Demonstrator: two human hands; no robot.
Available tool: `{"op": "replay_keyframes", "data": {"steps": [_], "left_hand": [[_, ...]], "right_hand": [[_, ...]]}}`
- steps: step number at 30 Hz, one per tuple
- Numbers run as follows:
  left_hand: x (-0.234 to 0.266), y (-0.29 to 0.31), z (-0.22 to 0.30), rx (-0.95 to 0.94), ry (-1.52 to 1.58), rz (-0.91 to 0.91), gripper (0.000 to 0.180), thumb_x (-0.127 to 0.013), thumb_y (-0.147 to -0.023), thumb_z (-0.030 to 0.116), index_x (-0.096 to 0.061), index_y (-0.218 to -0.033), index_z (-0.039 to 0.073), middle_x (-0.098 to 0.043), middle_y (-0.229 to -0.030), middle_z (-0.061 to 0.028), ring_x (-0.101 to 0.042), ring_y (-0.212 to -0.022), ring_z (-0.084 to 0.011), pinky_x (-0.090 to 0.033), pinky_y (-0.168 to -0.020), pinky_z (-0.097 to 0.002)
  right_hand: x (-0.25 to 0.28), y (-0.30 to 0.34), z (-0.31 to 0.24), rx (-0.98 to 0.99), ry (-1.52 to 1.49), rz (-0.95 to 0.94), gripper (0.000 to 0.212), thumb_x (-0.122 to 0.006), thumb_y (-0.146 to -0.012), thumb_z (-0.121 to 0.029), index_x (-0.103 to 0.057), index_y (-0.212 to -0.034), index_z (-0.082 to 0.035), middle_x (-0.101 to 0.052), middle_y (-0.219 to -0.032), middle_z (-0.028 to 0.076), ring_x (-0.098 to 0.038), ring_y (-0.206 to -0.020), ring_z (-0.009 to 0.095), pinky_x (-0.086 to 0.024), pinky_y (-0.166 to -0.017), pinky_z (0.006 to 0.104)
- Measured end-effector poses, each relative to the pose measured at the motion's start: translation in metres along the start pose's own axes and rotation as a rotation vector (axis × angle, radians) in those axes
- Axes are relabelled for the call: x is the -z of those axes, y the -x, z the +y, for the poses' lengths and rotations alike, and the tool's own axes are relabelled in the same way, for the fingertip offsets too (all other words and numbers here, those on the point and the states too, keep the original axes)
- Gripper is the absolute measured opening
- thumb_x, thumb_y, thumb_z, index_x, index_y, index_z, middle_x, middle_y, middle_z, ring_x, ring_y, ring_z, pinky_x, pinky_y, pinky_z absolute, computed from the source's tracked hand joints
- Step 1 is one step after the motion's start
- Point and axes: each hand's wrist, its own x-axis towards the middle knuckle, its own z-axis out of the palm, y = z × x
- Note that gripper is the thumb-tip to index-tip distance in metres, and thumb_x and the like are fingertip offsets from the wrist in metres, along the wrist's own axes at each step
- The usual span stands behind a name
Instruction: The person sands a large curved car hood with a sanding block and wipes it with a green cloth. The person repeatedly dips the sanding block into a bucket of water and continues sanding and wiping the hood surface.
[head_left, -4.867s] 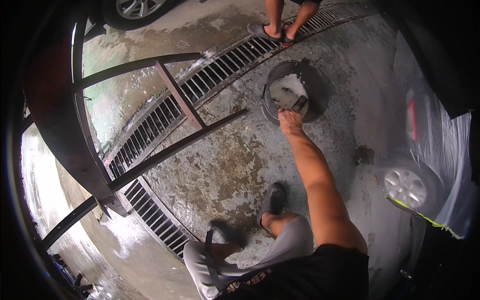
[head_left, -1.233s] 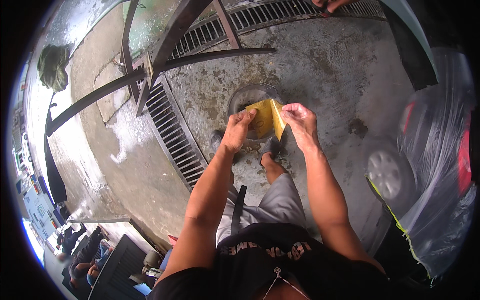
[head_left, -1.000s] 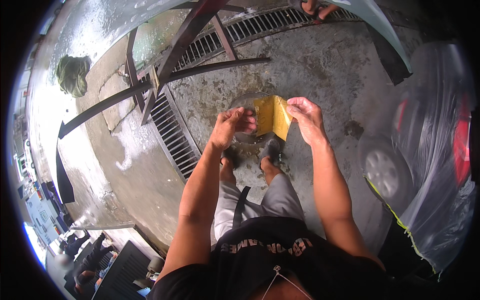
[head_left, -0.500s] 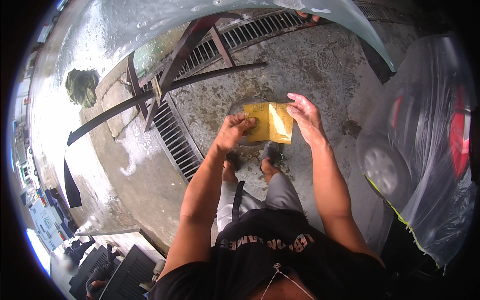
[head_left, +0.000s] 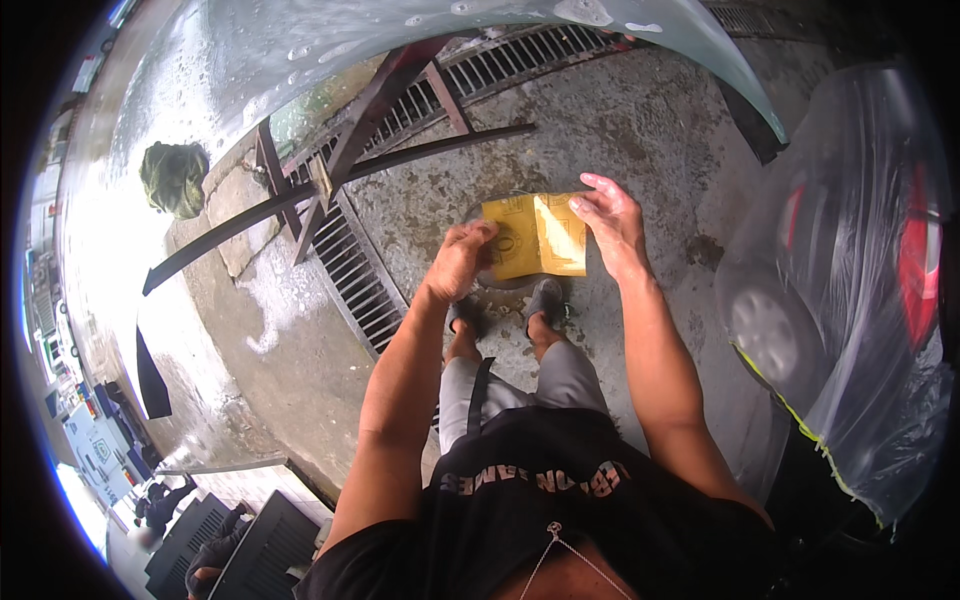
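Observation:
A creased sheet of yellow sandpaper (head_left: 520, 238), printed on the side I see, is spread between my hands above the floor. My left hand (head_left: 462, 258) grips its left edge, with the fingers curled round it. At the upper right edge, my right hand (head_left: 617, 225) holds the sheet by the thumb, its other fingers pointing up and away. Bright light falls across the sheet's right half. Beyond my hands, a wet pale-green car body panel (head_left: 420, 30) with suds arches over a dark metal stand (head_left: 345, 150).
A floor drain grating (head_left: 360, 270) runs beneath the stand. A dark green cloth (head_left: 173, 180) lies on the wet panel at left. To my right is a car (head_left: 830, 290) wrapped in clear plastic film. Another person (head_left: 215, 555) shows at lower left beside dark boxes.
My view has shifted slightly. The sandpaper is opened a little flatter, and my right hand sits slightly higher along its edge. Both hands still hold the sheet.

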Motion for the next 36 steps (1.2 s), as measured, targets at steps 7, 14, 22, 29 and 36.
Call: {"op": "replay_keyframes", "data": {"steps": [7, 14, 22, 29, 36], "left_hand": [[-0.036, 0.007, -0.004, -0.199, 0.042, 0.062, 0.046, -0.065, -0.108, 0.039, -0.061, -0.133, 0.001, -0.071, -0.119, -0.0068, -0.067, -0.104, -0.0151, -0.056, -0.09, -0.0335], [-0.027, 0.01, -0.011, -0.152, 0.0, 0.34, 0.031, -0.059, -0.11, 0.027, -0.07, -0.116, -0.001, -0.073, -0.106, -0.0084, -0.07, -0.095, -0.0176, -0.058, -0.084, -0.034], [-0.04, 0.061, 0.04, -0.262, -0.454, 0.146, 0.029, -0.052, -0.102, 0.017, -0.069, -0.105, -0.006, -0.065, -0.08, -0.0101, -0.061, -0.07, -0.0182, -0.05, -0.065, -0.0388], [-0.012, 0.087, 0.056, -0.274, -0.548, 0.182, 0.034, -0.048, -0.104, 0.022, -0.068, -0.102, -0.006, -0.061, -0.073, -0.0083, -0.056, -0.066, -0.0157, -0.047, -0.059, -0.0373], [0.024, 0.129, 0.113, -0.503, -0.743, 0.458, 0.054, -0.057, -0.109, 0.045, -0.07, -0.126, -0.004, -0.079, -0.099, -0.0233, -0.076, -0.087, -0.0289, -0.058, -0.081, -0.0379]], "right_hand": [[-0.05, 0.04, 0.018, 0.097, 0.107, -0.29, 0.048, -0.051, -0.115, -0.032, -0.051, -0.15, 0.0, -0.067, -0.137, 0.019, -0.069, -0.121, 0.026, -0.058, -0.101, 0.0394], [-0.042, 0.081, 0.001, 0.593, 0.964, -0.262, 0.09, -0.088, -0.083, -0.028, -0.045, -0.159, -0.005, -0.034, -0.167, 0.025, -0.038, -0.151, 0.046, -0.036, -0.123, 0.0523], [-0.081, 0.088, -0.002, 0.435, 0.969, -0.546, 0.123, -0.085, -0.086, -0.031, 0.0, -0.169, 0.001, -0.011, -0.174, 0.031, -0.011, -0.163, 0.044, -0.021, -0.133, 0.0463], [-0.116, 0.096, -0.002, 0.415, 0.804, -0.617, 0.12, -0.078, -0.091, -0.024, 0.011, -0.168, -0.002, -0.012, -0.172, 0.034, -0.018, -0.161, 0.045, -0.023, -0.132, 0.0478], [-0.114, 0.088, 0.049, 0.294, 0.425, -0.501, 0.083, -0.062, -0.103, -0.017, -0.015, -0.17, -0.004, -0.029, -0.167, 0.036, -0.033, -0.155, 0.049, -0.033, -0.126, 0.0471]]}}
